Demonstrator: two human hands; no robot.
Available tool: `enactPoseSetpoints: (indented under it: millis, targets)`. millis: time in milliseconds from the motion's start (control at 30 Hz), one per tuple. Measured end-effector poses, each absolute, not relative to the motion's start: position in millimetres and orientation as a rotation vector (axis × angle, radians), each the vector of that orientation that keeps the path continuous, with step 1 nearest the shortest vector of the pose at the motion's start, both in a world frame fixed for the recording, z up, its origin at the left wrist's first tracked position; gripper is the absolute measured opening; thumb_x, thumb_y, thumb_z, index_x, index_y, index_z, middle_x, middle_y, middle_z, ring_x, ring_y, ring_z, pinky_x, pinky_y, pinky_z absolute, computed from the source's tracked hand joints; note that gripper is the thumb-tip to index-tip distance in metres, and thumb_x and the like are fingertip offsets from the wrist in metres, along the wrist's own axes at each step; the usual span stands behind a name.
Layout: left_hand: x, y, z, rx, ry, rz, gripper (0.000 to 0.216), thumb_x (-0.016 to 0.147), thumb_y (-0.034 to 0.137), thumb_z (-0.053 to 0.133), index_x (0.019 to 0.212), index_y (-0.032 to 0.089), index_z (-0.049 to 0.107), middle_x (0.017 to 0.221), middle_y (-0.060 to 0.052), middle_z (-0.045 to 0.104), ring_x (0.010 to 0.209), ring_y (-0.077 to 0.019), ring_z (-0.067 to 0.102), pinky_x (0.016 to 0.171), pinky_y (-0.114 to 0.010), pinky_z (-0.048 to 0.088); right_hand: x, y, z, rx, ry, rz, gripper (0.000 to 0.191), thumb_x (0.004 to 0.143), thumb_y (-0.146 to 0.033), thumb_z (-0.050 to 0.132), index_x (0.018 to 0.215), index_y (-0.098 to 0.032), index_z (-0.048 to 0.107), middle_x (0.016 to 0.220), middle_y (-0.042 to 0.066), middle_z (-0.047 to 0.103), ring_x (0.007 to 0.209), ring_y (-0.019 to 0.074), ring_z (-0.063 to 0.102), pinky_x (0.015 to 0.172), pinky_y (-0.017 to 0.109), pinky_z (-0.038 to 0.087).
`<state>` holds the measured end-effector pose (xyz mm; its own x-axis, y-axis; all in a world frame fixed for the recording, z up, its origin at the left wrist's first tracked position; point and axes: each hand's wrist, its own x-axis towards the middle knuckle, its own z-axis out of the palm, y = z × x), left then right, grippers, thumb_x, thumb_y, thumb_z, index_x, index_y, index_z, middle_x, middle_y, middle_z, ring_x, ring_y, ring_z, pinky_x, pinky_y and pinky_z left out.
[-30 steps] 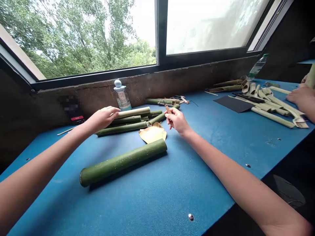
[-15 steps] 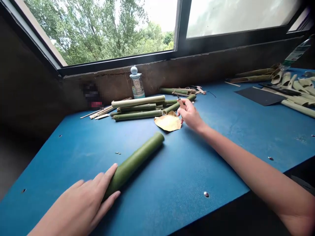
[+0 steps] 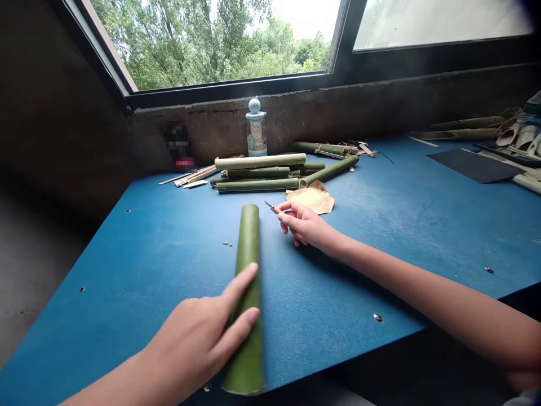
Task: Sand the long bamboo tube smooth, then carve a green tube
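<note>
A thick length of green bamboo lies on the blue table, its near end close to the front edge. My left hand grips its lower half from the left; index finger and thumb lie across the top, while the other fingers are hidden behind. In my right hand is a small carving knife, pinched by its wooden handle, with the thin blade pointing left toward the bamboo's far end. The blade is apart from the bamboo. Just behind the right hand lies a crinkled tan sheet.
Several cut bamboo pieces are piled at the back, with pale strips to their left. Behind them stands a lidded glass jar. At right are a dark sheet and split bamboo. Screw heads dot the tabletop.
The bamboo has swung from slanting to nearly straight away from me, under my left hand. My right hand has come nearer with the knife from beside the tan sheet. The view has shifted.
</note>
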<state>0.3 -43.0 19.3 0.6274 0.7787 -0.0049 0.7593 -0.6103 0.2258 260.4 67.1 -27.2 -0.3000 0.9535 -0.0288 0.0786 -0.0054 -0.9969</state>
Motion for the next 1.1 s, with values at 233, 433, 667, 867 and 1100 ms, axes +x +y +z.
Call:
enactPoseSetpoints:
  millis: [233, 433, 667, 867, 1100]
  targets:
    - [47, 9, 14, 3.177, 0.121, 0.535, 0.026, 0.096, 0.037, 0.047, 0.104, 0.019, 0.064, 0.104, -0.006, 0.067, 0.111, -0.0240, 0.058, 0.098, -0.036, 0.043, 255, 66, -26, -1.120, -1.495, 1.321, 0.025, 0.086, -0.039, 0.060, 0.101, -0.021, 0.052, 0.067, -0.007, 0.049, 0.043, 0.0062, 0.042, 0.037, 0.019, 0.038]
    - [82, 16, -9, 2.996, 0.077, 0.516, 0.035, 0.093, 0.040, 0.033, 0.072, 0.021, 0.053, 0.068, -0.001, 0.051, 0.064, -0.0165, 0.045, 0.078, -0.037, 0.042, 273, 69, -24, -1.230, -1.548, 1.275, 0.026, 0.084, -0.040, 0.064, 0.098, -0.019, 0.056, 0.075, -0.003, 0.054, 0.051, 0.0075, 0.044, 0.042, 0.020, 0.040]
    - [67, 4, -12, 2.955, 0.182, 0.597, 0.031, 0.088, 0.044, 0.040, 0.074, 0.020, 0.052, 0.068, 0.000, 0.047, 0.061, -0.0163, 0.036, 0.059, -0.034, 0.032, 273, 73, -25, -1.254, -1.856, 1.045, 0.024, 0.093, -0.041, 0.052, 0.090, -0.018, 0.056, 0.075, -0.002, 0.049, 0.058, 0.0084, 0.039, 0.052, 0.022, 0.033]
    - [52, 11, -13, 2.927, 0.083, 0.521, 0.035, 0.090, 0.052, 0.046, 0.086, 0.019, 0.058, 0.076, 0.000, 0.053, 0.065, -0.0162, 0.042, 0.065, -0.035, 0.036, 247, 79, -23, -1.295, -2.199, 0.812, 0.013, 0.093, -0.033, 0.054, 0.096, -0.020, 0.056, 0.078, -0.002, 0.057, 0.064, 0.0109, 0.046, 0.061, 0.024, 0.034]
    - [22, 11, -5, 2.861, 0.071, 0.396, 0.031, 0.095, 0.037, 0.045, 0.116, 0.018, 0.059, 0.098, -0.002, 0.067, 0.088, -0.0173, 0.058, 0.098, -0.035, 0.039, 218, 91, -27, -1.200, -2.276, 0.776, 0.030, 0.101, -0.040, 0.042, 0.100, -0.020, 0.064, 0.094, 0.003, 0.069, 0.081, 0.0154, 0.057, 0.071, 0.026, 0.036]
